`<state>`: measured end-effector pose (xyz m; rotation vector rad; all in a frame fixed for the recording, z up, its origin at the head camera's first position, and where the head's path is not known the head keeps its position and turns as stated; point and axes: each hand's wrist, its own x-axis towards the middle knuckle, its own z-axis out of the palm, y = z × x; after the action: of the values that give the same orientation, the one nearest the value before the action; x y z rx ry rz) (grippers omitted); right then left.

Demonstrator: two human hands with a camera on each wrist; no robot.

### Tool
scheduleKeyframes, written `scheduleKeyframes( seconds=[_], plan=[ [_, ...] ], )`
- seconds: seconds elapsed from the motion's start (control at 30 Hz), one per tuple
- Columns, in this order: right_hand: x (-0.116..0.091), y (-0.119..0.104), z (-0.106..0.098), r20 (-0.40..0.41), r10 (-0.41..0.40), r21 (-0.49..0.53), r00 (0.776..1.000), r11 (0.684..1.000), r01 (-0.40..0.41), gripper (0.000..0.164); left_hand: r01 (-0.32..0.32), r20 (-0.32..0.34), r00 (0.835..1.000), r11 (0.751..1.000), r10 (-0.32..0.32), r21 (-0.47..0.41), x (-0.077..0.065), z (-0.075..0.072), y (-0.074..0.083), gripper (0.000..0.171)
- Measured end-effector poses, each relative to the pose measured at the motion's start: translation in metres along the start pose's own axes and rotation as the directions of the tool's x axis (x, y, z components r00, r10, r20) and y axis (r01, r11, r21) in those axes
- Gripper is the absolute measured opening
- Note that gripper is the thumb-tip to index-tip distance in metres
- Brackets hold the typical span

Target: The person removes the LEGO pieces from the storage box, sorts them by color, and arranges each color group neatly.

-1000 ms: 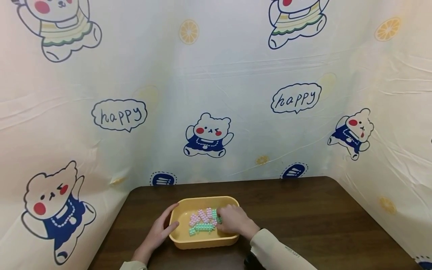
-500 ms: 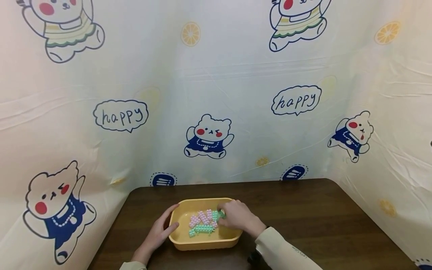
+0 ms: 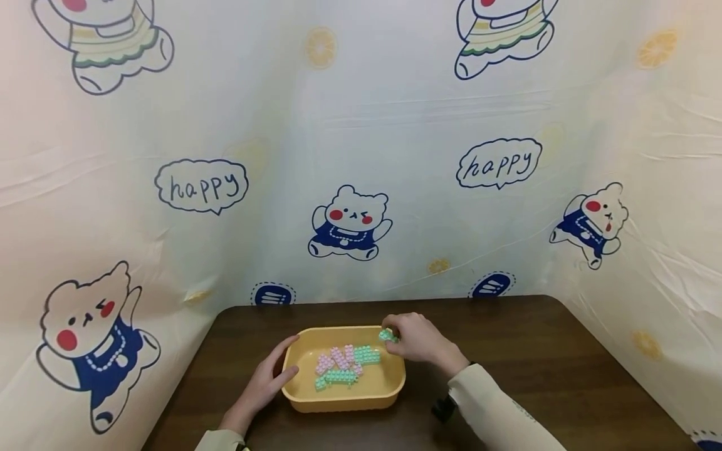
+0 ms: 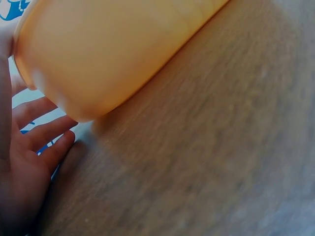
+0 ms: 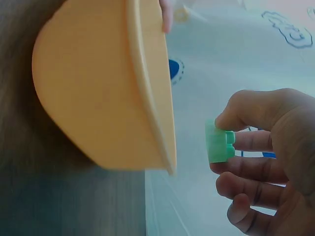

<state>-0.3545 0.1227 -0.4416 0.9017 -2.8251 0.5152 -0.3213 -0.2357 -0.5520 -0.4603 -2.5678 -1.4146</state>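
**A:** So what's each hand up to?

**Me:** My right hand has a green block pinched between thumb and fingers, studs toward my palm, up by the far right corner of the yellow tray. My left hand isn't clenched, fingers loose along the tray's left end, thumb over the rim, probably just to stop it sliding.

**A:** And the other bricks?

**Me:** Pink blocks and more green ones sit bunched mid-tray, so I figure fingers fit along the walls.

**A:** Tight on edges?

**Me:** Nah, there's a gap between my block and the rim. The dark table runs way wider on the right than the left. I'd only mind knocking my knuckles on that rim.
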Motion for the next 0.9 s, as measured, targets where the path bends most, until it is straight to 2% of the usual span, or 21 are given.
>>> scheduleKeyframes(
  seconds=[0.13, 0.37, 0.7, 0.9],
  plan=[
    [-0.002, 0.016, -0.007, -0.038, 0.027, 0.001, 0.999, 1.000, -0.027, 0.022, -0.016, 0.009, 1.000, 1.000, 0.016, 0.003, 0.001, 0.000, 0.001, 0.060],
    [-0.006, 0.041, -0.009, -0.061, 0.086, 0.045, 0.994, 0.996, -0.083, 0.019, 0.002, 0.009, 1.000, 1.000, -0.002, -0.006, -0.001, -0.002, 0.004, 0.061],
    [-0.011, 0.076, 0.009, -0.036, 0.149, 0.177, 0.988, 0.974, -0.141, 0.015, -0.001, 0.010, 1.000, 1.000, 0.002, -0.028, -0.003, -0.001, -0.001, 0.059],
    [-0.011, 0.088, 0.022, -0.033, 0.144, 0.254, 0.989, 0.958, -0.131, 0.014, -0.005, 0.010, 1.000, 0.999, 0.005, -0.046, -0.001, -0.001, -0.001, 0.059]
  ],
)
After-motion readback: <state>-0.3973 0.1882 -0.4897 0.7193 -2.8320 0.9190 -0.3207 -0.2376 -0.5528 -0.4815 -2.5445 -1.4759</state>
